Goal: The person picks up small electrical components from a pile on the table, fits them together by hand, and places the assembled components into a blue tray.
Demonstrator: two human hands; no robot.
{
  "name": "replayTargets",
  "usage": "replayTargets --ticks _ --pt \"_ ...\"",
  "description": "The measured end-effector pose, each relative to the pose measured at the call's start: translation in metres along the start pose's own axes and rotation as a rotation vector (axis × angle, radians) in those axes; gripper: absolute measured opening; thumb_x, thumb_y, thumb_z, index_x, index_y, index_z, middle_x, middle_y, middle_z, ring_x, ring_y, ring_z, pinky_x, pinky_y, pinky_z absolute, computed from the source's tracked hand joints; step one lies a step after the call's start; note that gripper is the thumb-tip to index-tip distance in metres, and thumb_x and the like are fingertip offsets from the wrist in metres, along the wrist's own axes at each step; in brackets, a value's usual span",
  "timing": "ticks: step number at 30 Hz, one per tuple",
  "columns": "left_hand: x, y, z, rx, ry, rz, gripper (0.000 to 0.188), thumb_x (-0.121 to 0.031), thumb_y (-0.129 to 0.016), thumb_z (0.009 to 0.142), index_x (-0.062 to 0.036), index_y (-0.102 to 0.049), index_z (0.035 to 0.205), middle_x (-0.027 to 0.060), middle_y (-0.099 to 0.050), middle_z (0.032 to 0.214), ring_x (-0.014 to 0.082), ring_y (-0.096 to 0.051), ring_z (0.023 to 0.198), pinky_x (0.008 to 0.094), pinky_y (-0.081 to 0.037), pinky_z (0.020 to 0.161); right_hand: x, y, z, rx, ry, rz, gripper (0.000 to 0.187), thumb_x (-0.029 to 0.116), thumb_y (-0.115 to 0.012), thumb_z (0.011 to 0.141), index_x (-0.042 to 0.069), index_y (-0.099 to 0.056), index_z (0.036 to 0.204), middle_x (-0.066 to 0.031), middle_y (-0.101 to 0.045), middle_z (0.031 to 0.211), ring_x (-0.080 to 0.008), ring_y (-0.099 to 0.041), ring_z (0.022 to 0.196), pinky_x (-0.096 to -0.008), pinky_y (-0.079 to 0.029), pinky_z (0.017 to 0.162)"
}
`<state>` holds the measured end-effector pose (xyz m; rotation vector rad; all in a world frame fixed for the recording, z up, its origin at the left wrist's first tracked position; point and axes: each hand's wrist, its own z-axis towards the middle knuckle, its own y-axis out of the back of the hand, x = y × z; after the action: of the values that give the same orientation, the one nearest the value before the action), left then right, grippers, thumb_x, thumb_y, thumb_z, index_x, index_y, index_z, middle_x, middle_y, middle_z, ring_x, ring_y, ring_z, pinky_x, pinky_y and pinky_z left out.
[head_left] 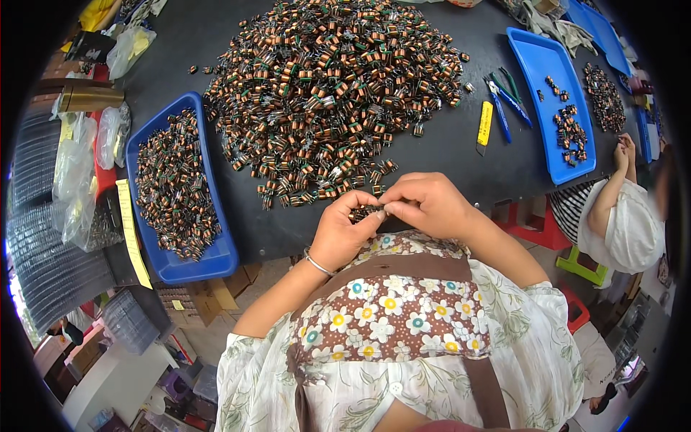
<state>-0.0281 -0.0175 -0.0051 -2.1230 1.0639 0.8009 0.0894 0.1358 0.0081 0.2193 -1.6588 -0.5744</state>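
Both hands meet at the table's front edge, just below a large pile of small copper-wound coils (338, 86). My left hand (344, 229), with a bracelet at its wrist, is closed around a few coils (365, 213) that show between thumb and forefinger. Against them, my right hand (428, 205) is pinched, thumb and forefinger pressed together at the left fingertips. Whatever sits in that right pinch is too small and covered to make out. Loose coils from the pile's near edge lie just beyond the fingers.
On the left stands a deep blue tray (223, 252) full of coils. To the right lie a yellow cutter knife (485, 124), blue-handled pliers (499, 115) and a blue tray (568, 173) holding several coils. Another person's hands (625, 153) are at the far right, near a smaller coil pile (603, 97).
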Motion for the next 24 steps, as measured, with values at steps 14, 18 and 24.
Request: replayTargets --ticks 14,18,24 --pt "-0.005 0.002 -0.009 -0.025 -0.036 -0.116 0.012 -0.003 -0.064 0.080 -0.0030 -0.056 0.090 -0.0001 -0.059 0.075 0.0027 -0.052 0.056 0.0173 -0.042 0.048 -0.024 -0.004 0.002 -0.163 0.013 -0.047 0.016 0.001 -0.061 0.078 0.003 -0.062 0.093 -0.0073 -0.059 0.086 -0.0197 -0.057 0.068 -0.0264 -0.046 0.062" --pt "0.001 0.004 -0.005 -0.010 -0.041 -0.062 0.012 -0.004 -0.063 0.081 -0.0034 -0.056 0.091 0.0012 -0.059 0.076 0.0028 -0.052 0.055 0.0174 -0.041 0.047 -0.016 -0.002 -0.004 -0.123 -0.058 0.117 0.013 0.001 -0.061 0.079 0.001 -0.062 0.092 -0.0043 -0.058 0.083 -0.0123 -0.055 0.068 -0.0228 -0.045 0.062" --pt "0.000 0.008 -0.005 0.263 0.041 -0.503 0.014 -0.005 -0.057 0.084 -0.0046 -0.053 0.098 0.0091 -0.060 0.087 0.0115 -0.058 0.064 0.0205 -0.046 0.048 -0.004 -0.001 -0.009 -0.006 -0.312 0.446 0.012 0.003 -0.064 0.080 0.000 -0.062 0.091 -0.0009 -0.058 0.083 -0.0026 -0.051 0.069 -0.0185 -0.043 0.063"
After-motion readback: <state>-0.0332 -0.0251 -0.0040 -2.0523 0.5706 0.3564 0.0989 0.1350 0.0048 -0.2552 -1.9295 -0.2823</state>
